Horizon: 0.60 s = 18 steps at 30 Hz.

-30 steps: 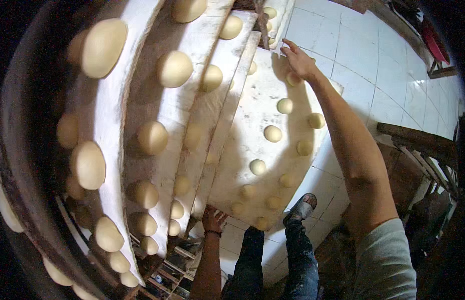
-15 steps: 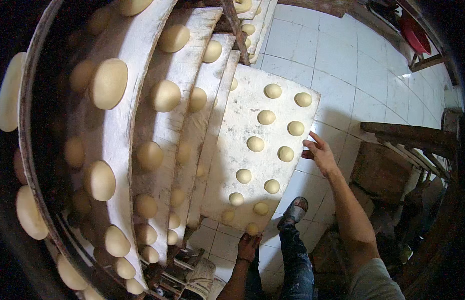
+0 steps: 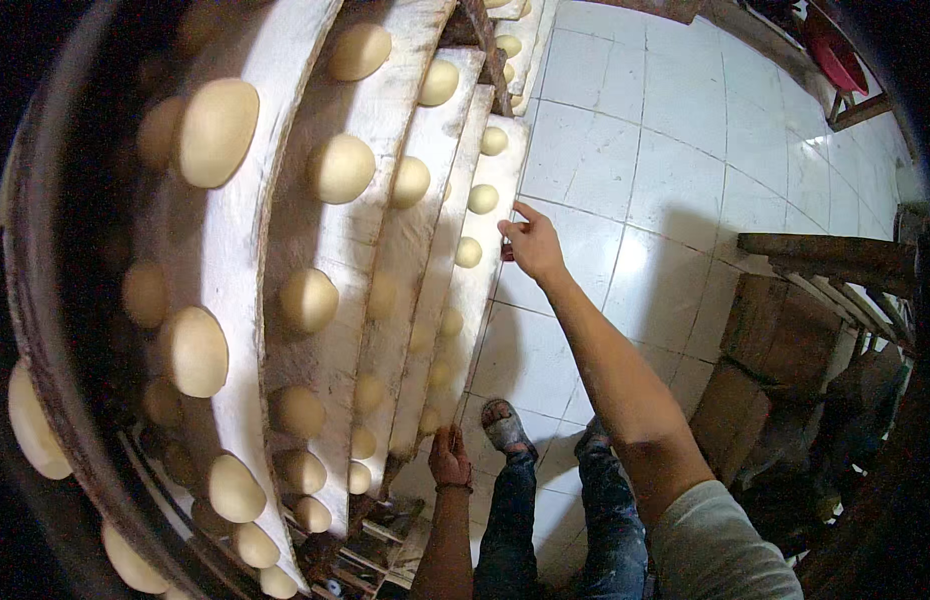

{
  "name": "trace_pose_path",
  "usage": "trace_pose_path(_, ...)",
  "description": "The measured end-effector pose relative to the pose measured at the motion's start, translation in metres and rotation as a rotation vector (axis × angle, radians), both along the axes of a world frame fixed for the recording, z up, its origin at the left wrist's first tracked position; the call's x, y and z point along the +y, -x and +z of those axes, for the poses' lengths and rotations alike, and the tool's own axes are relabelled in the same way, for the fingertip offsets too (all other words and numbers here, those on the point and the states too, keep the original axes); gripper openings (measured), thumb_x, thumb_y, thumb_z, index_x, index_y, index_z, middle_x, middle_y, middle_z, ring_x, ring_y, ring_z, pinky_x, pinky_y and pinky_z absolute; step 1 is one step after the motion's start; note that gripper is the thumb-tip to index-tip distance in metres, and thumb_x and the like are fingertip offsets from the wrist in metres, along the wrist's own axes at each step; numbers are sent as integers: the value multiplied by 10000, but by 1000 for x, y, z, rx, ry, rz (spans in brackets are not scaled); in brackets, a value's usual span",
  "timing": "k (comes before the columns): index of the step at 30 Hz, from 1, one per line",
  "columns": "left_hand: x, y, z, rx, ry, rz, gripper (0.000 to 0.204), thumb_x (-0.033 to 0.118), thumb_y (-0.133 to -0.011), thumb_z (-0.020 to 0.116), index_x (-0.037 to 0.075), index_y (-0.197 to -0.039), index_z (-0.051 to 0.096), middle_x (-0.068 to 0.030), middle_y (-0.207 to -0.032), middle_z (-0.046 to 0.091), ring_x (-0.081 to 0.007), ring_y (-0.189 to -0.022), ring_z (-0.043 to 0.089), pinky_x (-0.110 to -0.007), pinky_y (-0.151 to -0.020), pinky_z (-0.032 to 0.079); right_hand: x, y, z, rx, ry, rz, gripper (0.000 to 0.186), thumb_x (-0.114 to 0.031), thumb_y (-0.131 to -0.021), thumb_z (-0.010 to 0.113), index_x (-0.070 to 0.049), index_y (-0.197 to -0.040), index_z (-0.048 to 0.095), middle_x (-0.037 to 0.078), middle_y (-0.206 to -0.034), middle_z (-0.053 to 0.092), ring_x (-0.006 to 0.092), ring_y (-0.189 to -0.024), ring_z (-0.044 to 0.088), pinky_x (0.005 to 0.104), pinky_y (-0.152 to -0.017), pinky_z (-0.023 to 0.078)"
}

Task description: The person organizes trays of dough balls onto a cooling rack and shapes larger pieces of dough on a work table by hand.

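Note:
A floured wooden board bearing round dough balls sits mostly under the boards stacked above it, with one long strip showing. My right hand holds its outer long edge, fingers bent round the rim. At the near corner my left hand grips the board's end, close to a shaded dough ball. Higher boards overlap it on the left, each carrying larger-looking dough balls. The inner part of the held board is hidden beneath them.
A dark rack post stands at the far end of the boards. White floor tiles spread to the right. Brown boxes and a dark wooden frame stand at right, a red basin at far right.
The held board has moved left under the upper boards, so only a strip of it shows now. Both hands have moved left with it, and my feet have shifted.

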<state>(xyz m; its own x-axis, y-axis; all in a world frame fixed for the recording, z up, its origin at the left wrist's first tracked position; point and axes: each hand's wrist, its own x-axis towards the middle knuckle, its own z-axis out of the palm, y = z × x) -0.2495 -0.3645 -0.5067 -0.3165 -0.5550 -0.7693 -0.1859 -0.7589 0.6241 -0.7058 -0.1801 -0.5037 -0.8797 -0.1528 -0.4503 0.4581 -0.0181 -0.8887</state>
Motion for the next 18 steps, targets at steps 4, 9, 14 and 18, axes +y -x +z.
trace_pose_path(4,-6,18,-5,143,-66,-255,410,303,-1111,584,-2,-1383,618,-121,-1233,713,-183,-959,704,-284,-817,637,-17,15,-7,-13,-37,5,456,-109,-1021,671,20,-1443,558,146,-908,753,219,-665,743,359,-570,634)
trace_pose_path(9,-18,26,-27,36,-317,274,355,245,-1140,520,-14,-1358,625,-101,-1185,723,-114,-445,458,-263,-398,416,-30,28,-36,72,-145,-56,499,-241,-954,718,15,-1371,619,155,-871,773,250,-716,754,393,-694,587)
trace_pose_path(14,-92,-40,-28,335,-294,-80,391,261,-1149,497,-12,-1415,582,-143,-1277,689,-176,-843,658,-270,-675,560,-69,-8,17,-134,96,71,484,-354,-1031,695,-31,-1353,531,143,-1011,743,234,-671,709,397,-580,577)
trace_pose_path(18,-50,-63,47,-184,-317,-72,416,289,-1140,519,12,-1447,570,-173,-1367,636,-270,-1198,654,-356,-955,590,30,-141,4,27,-440,250,496,-383,-995,676,-42,-1351,627,187,-1069,790,266,-978,776,383,-852,586)
